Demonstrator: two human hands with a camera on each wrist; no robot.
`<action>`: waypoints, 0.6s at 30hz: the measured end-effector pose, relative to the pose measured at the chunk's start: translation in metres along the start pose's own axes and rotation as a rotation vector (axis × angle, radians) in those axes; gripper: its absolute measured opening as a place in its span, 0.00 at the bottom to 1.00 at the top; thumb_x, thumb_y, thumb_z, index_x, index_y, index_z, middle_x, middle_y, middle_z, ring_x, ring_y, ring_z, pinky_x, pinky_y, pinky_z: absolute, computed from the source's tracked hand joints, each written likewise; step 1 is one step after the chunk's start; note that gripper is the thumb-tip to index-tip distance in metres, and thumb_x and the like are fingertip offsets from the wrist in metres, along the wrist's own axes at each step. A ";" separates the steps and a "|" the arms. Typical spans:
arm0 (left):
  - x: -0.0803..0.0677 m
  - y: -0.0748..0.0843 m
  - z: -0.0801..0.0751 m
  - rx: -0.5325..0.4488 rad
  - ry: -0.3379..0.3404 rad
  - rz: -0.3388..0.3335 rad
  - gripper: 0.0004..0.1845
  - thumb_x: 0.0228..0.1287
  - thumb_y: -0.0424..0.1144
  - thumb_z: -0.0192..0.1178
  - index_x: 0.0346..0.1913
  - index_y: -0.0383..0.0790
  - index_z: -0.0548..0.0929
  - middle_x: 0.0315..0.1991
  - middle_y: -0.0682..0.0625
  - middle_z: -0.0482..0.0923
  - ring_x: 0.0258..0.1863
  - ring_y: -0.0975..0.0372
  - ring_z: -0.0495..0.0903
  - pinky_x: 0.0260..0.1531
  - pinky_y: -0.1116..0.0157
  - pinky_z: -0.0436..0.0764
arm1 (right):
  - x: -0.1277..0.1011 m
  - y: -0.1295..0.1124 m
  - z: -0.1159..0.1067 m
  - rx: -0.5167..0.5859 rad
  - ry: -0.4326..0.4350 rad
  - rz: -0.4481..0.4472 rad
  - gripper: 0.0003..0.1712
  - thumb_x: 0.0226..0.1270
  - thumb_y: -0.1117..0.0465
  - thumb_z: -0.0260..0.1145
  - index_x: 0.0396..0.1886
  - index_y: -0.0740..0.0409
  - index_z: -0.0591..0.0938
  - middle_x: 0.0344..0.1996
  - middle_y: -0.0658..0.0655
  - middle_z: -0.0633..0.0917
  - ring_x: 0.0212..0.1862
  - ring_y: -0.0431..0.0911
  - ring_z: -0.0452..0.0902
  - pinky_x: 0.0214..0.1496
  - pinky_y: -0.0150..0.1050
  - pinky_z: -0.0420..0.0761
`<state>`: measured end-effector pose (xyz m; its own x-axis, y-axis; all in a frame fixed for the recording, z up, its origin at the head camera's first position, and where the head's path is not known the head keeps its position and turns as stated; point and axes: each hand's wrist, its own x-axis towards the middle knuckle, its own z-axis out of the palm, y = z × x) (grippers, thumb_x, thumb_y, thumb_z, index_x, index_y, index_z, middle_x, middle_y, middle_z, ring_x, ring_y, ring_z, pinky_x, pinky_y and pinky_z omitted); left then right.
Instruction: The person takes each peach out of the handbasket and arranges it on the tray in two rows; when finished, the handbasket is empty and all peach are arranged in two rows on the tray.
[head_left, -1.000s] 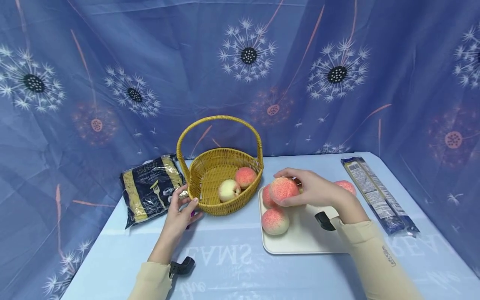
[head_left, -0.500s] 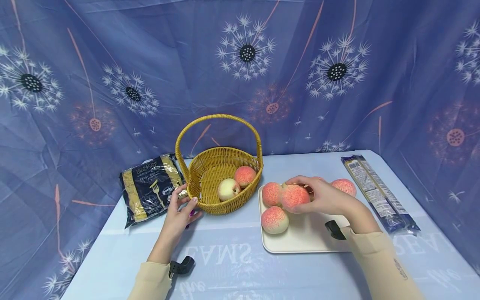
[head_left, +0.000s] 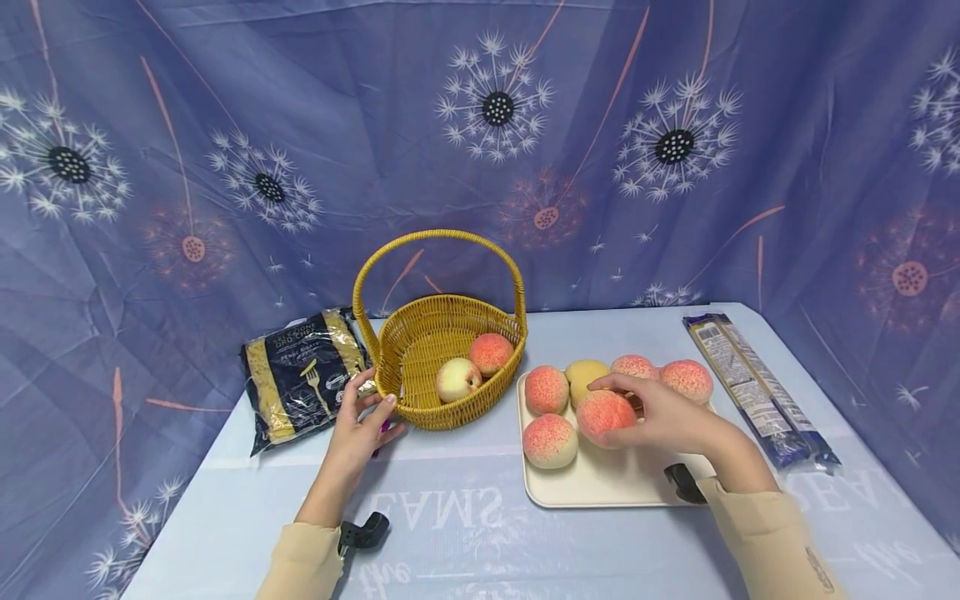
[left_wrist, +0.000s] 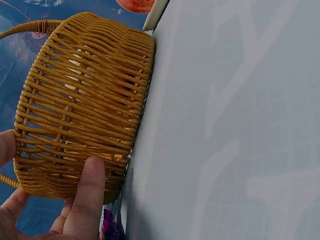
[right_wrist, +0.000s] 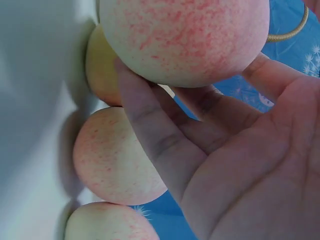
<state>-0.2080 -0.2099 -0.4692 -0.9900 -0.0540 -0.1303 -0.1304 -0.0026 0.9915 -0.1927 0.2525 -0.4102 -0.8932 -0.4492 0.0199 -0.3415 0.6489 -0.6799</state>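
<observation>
My right hand [head_left: 660,417] holds a red-speckled peach [head_left: 606,418] between thumb and fingers, close over the cream tray [head_left: 600,492]. In the right wrist view the peach [right_wrist: 185,40] sits at the fingertips, with more fruit behind it. Two peaches stand at the tray's left side, a back peach [head_left: 546,389] and a front peach [head_left: 551,441]. A yellow fruit [head_left: 585,379] and two more peaches line the back. My left hand [head_left: 360,421] grips the left end of the wicker basket [head_left: 427,342], its thumb [left_wrist: 90,195] against the woven wall. A pale peach [head_left: 457,380] and a red peach [head_left: 491,354] lie in the basket.
A dark pasta bag [head_left: 303,375] lies left of the basket, and long flat packets [head_left: 757,392] lie right of the tray. A small purple thing [left_wrist: 110,227] shows beneath my left hand. The basket's tall handle [head_left: 438,235] arches up before the blue curtain [head_left: 480,150].
My right hand has moved right and slightly toward me with the peach, away from the peaches on the tray's left. The yellow fruit and a back peach now show. My left hand stays put.
</observation>
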 end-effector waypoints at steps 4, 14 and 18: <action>-0.001 0.001 0.000 0.004 0.003 -0.001 0.34 0.85 0.35 0.54 0.84 0.59 0.56 0.61 0.44 0.67 0.49 0.63 0.82 0.55 0.59 0.94 | -0.003 0.002 0.003 0.019 -0.015 0.024 0.38 0.56 0.46 0.85 0.66 0.47 0.81 0.60 0.55 0.86 0.61 0.52 0.82 0.64 0.51 0.84; 0.000 0.002 0.000 -0.004 0.001 0.000 0.34 0.85 0.34 0.54 0.84 0.59 0.55 0.62 0.43 0.67 0.50 0.62 0.82 0.55 0.59 0.94 | -0.006 0.006 0.015 0.034 -0.029 0.032 0.39 0.55 0.46 0.85 0.66 0.50 0.82 0.60 0.53 0.86 0.63 0.53 0.81 0.68 0.55 0.81; 0.000 0.001 0.000 -0.001 -0.001 -0.003 0.34 0.85 0.35 0.55 0.84 0.59 0.56 0.62 0.44 0.67 0.50 0.61 0.82 0.56 0.58 0.93 | -0.004 0.007 0.019 0.022 -0.028 0.024 0.38 0.55 0.47 0.85 0.65 0.51 0.83 0.58 0.52 0.87 0.62 0.51 0.81 0.67 0.52 0.83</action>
<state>-0.2078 -0.2097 -0.4679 -0.9896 -0.0533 -0.1337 -0.1337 -0.0040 0.9910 -0.1857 0.2477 -0.4286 -0.8927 -0.4504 -0.0169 -0.3128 0.6462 -0.6961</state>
